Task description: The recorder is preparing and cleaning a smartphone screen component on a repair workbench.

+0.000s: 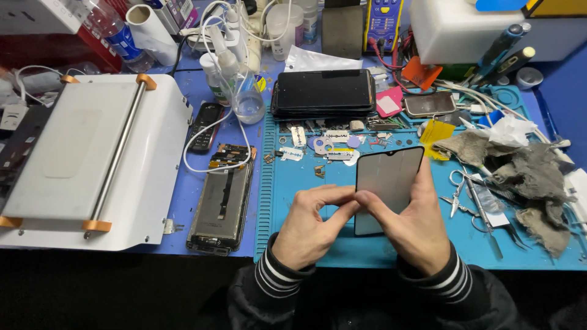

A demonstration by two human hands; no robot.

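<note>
**Glass panel held over mat**

A dark glass panel [386, 183] is gripped above the blue mat [318, 201]: right hand [416, 223] clamped on its 3 o'clock edge, left hand [309, 223] pinching the 9 o'clock edge, evidently to steady it. An opened phone [221, 205] lies at 9 o'clock on the counter [183, 183].

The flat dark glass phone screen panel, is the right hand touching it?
Touching. The head view shows the right hand gripping the flat dark glass phone screen panel, fingers wrapped around its right edge, thumb pressed on its lower left part.
</note>
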